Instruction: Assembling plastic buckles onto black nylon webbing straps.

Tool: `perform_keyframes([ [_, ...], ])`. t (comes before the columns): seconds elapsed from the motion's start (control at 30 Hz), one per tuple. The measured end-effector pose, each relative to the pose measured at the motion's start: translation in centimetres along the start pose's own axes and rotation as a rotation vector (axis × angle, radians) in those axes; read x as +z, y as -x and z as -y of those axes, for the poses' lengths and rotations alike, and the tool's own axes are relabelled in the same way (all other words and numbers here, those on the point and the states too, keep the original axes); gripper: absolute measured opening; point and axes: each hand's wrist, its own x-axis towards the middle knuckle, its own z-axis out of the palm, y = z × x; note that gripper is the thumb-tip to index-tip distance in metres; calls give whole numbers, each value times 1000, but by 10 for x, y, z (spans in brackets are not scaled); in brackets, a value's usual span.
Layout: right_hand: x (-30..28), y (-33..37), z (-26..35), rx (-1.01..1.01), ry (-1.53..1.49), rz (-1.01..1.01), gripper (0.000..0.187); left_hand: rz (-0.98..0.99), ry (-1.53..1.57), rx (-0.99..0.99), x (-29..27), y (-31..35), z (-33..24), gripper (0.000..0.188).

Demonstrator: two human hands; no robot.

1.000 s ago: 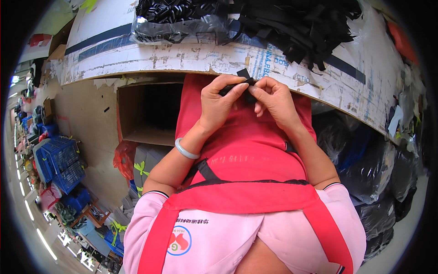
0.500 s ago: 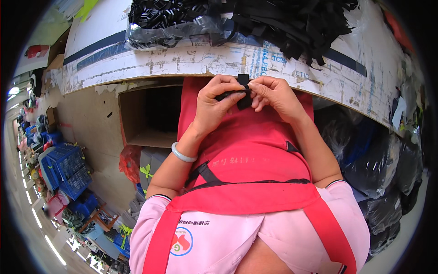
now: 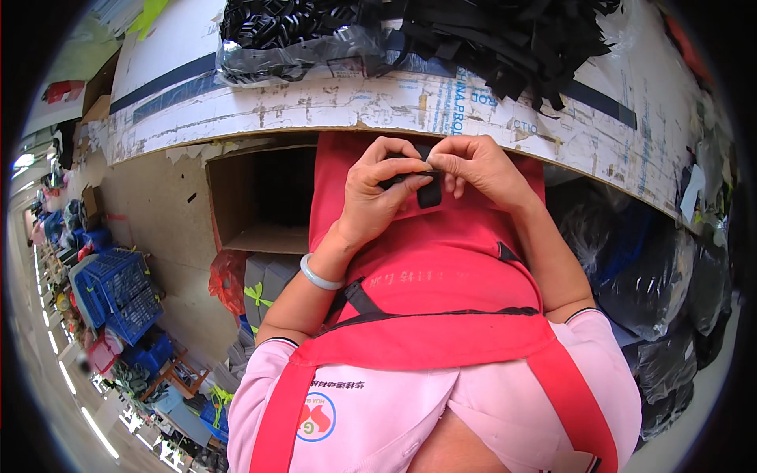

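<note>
In front of the red apron [image 3: 426,260], close to the table edge, both hands meet over a short black webbing strap [image 3: 429,195]. My left hand [image 3: 374,189], a pale bangle on its wrist, has thumb and fingers closed around a small black piece at the strap, mostly hidden by the fingers. My right hand [image 3: 482,169] pinches the strap's upper part between thumb and forefinger, its other fingers curled beneath. One flat strap end hangs down between the hands. Whether a buckle is threaded on it, I cannot tell.
On the worn white tabletop [image 3: 315,106] lie a clear bag of black plastic buckles [image 3: 292,35] and a heap of black straps [image 3: 505,47]. Beneath it are an open cardboard box [image 3: 264,193] and bagged dark goods [image 3: 643,268]. Blue crates [image 3: 122,292] stand at the left.
The strap's square upper end stood up above the fingers before; now it is lower and largely covered by them. My left fingers have shifted slightly toward the right hand.
</note>
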Motion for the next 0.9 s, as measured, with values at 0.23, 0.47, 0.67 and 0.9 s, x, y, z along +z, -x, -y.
perform_keyframes([
  [0.23, -5, 2, -5, 90, -37, 144, 19, 57, -72, 97, 2, 1, -2, 25],
  [0.47, 6, -5, -16, -219, -15, 2, 17, 35, -109, 101, -2, 1, -9, 24],
  [0.67, 10, -4, -16, -202, -87, -40, 16, -10, -71, 16, 0, 8, -13, 21],
  [0.9, 19, -6, -22, -218, -167, -76, 13, -49, -25, 79, 3, 14, -8, 18],
])
